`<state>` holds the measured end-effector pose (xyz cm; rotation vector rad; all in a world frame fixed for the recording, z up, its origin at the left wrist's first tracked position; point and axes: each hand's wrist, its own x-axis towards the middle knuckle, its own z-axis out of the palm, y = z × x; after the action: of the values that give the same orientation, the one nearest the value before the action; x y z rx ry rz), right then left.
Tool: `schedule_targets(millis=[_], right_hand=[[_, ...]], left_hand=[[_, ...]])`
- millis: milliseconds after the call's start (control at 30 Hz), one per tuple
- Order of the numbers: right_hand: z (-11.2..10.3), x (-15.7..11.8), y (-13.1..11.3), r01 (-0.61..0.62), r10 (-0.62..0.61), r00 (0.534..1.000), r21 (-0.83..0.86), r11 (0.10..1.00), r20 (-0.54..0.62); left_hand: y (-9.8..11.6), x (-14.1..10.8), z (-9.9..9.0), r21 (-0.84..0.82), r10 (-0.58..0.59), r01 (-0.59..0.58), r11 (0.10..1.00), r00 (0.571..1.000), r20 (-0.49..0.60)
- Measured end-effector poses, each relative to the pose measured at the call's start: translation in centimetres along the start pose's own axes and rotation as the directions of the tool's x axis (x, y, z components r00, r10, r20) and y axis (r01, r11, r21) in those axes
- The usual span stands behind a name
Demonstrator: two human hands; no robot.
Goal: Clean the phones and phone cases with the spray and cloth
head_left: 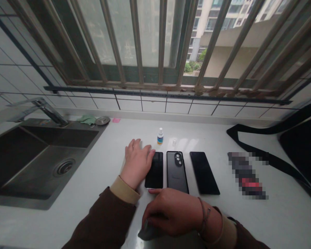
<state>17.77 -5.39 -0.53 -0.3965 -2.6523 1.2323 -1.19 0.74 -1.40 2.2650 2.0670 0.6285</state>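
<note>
A black smartphone (157, 171) lies flat on the white counter. My left hand (136, 162) rests at its left side, fingers spread, with the thumb against the phone's upper left edge. Below the phone, my right hand (171, 211) is closed on a dark grey cloth (150, 232), and one finger reaches the phone's bottom edge. Right of the phone lie a black-rimmed phone case (175, 176) with camera holes and a second dark, flat phone (204, 173). Behind them a small white-capped bottle (160, 137) with a blue label stands upright, beside a little clear piece (174, 142).
A steel sink (93, 145) with a faucet (52, 112) is on the left. A green cloth (86, 119), a round metal drain lid (102, 121) and a pink slip (116, 120) sit behind. A black bag with a strap (261, 130) and a blurred-out item (248, 176) lie right.
</note>
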Motion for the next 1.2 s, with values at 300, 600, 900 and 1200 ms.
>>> schedule_targets(millis=[300,600,900,1200], right_hand=[[0.1,0.2,0.1,-0.012,0.012,1.0,0.02,1.0,0.015],[-0.3,-0.1,0.0,-0.071,0.071,0.997,-0.011,0.997,0.015],[-0.6,-0.3,0.0,-0.109,0.101,0.993,0.141,0.984,0.065],[-2.8,-1.4,0.5,0.001,0.449,0.504,0.521,0.854,-0.738]], left_hand=[[0.0,0.3,0.4,-0.286,-0.013,0.011,0.958,1.0,-0.005],[1.3,-0.9,-3.0,-0.969,0.326,0.245,0.027,0.914,0.241],[2.0,-1.8,-2.8,-0.831,0.426,0.542,-0.122,0.785,0.449],[3.1,-0.8,-3.1,-0.537,0.04,0.668,-0.514,0.645,0.764]])
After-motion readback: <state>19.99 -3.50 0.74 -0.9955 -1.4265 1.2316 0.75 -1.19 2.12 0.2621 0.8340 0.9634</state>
